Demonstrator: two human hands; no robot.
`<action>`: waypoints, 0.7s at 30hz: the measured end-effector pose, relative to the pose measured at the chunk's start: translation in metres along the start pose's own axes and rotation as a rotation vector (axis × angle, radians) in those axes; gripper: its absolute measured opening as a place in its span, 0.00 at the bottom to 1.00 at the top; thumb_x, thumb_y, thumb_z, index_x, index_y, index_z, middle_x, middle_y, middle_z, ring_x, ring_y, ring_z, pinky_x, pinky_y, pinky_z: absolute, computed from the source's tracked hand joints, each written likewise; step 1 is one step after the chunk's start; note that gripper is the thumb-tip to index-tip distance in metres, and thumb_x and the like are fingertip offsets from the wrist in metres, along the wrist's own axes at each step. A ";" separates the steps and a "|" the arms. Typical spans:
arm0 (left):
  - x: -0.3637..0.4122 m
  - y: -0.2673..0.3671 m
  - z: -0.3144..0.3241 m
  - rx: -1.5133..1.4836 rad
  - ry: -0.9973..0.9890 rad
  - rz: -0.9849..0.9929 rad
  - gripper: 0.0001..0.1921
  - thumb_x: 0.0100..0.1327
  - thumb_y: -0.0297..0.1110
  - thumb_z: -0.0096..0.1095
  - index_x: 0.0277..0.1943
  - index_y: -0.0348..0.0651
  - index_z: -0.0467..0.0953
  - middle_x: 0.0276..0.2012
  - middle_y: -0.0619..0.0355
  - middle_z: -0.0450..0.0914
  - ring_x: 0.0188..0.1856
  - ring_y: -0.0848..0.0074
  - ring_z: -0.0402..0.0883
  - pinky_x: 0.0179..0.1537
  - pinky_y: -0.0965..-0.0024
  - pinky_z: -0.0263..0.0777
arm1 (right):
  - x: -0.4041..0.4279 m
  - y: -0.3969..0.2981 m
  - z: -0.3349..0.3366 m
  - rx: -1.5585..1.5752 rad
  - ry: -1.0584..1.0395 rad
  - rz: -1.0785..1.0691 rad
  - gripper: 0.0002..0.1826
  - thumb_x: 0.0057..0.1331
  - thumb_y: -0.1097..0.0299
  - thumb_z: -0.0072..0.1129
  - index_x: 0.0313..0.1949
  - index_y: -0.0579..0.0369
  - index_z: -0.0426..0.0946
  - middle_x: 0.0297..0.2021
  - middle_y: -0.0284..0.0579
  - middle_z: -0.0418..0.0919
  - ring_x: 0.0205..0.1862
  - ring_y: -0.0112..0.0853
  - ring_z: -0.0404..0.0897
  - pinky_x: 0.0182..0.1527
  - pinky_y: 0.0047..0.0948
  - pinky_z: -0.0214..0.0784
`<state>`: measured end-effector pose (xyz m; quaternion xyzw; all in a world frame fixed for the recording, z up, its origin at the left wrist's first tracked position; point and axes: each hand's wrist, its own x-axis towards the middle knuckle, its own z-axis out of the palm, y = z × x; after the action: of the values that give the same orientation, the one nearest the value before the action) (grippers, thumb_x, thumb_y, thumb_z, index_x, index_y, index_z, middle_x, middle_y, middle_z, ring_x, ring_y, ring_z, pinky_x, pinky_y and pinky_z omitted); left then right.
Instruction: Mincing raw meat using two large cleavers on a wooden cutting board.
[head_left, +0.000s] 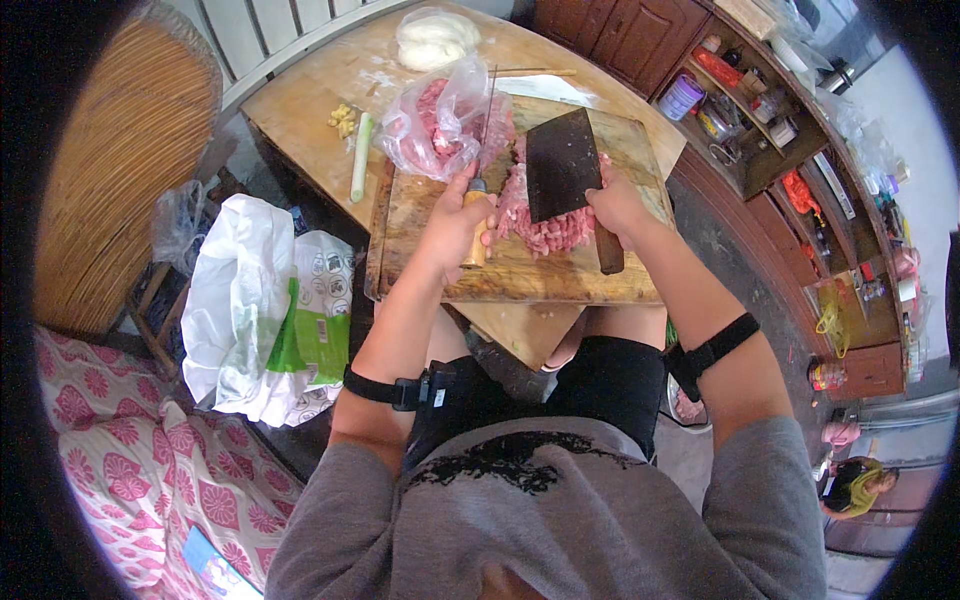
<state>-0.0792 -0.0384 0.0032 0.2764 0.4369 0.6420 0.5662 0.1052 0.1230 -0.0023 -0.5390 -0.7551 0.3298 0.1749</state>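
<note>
My left hand (459, 225) is closed around the light wooden handle of a narrow-bladed knife (489, 120), whose blade points away from me. The dark wooden handle of a broad cleaver (564, 161) is in my right hand (619, 206). The cleaver's blade covers part of the chopped raw meat (551, 234) on a thick wooden cutting board (525, 286). Behind my left hand, a clear plastic bag (405, 127) with more raw meat rests partly on the board. A piece of scallion or leek stalk (361, 157) and some pieces of ginger (342, 120) lie on the table to the left.
Dough in a plastic bag (437, 41) and a thin wooden stick (536, 73) are at the back of the wooden table (300, 105). White and green bags (240, 300) stand at left. Shelves (765, 165) curve along the right, with a person (859, 487) far off at lower right.
</note>
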 end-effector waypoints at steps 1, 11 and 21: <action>-0.004 0.002 0.002 -0.019 -0.015 -0.021 0.32 0.60 0.26 0.49 0.66 0.48 0.46 0.21 0.61 0.67 0.16 0.81 0.64 0.17 0.75 0.62 | -0.008 -0.009 -0.002 0.014 -0.030 0.019 0.26 0.59 0.78 0.46 0.58 0.52 0.60 0.24 0.37 0.69 0.21 0.25 0.69 0.24 0.28 0.65; 0.009 0.010 0.001 -0.237 -0.101 -0.191 0.31 0.61 0.28 0.49 0.65 0.53 0.46 0.21 0.61 0.66 0.17 0.81 0.64 0.16 0.74 0.61 | -0.018 0.005 0.002 0.288 -0.065 0.023 0.21 0.61 0.79 0.45 0.54 0.52 0.63 0.21 0.33 0.66 0.19 0.20 0.65 0.21 0.25 0.62; 0.021 0.035 -0.029 -0.097 -0.048 -0.304 0.13 0.62 0.32 0.50 0.49 0.46 0.63 0.26 0.62 0.69 0.19 0.84 0.66 0.18 0.78 0.64 | -0.020 0.022 0.006 0.421 -0.117 0.078 0.18 0.63 0.75 0.45 0.53 0.51 0.62 0.18 0.32 0.65 0.17 0.21 0.65 0.20 0.24 0.62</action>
<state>-0.1250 -0.0245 0.0173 0.1946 0.4285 0.5627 0.6797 0.1239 0.1074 -0.0193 -0.4994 -0.6571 0.5174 0.2263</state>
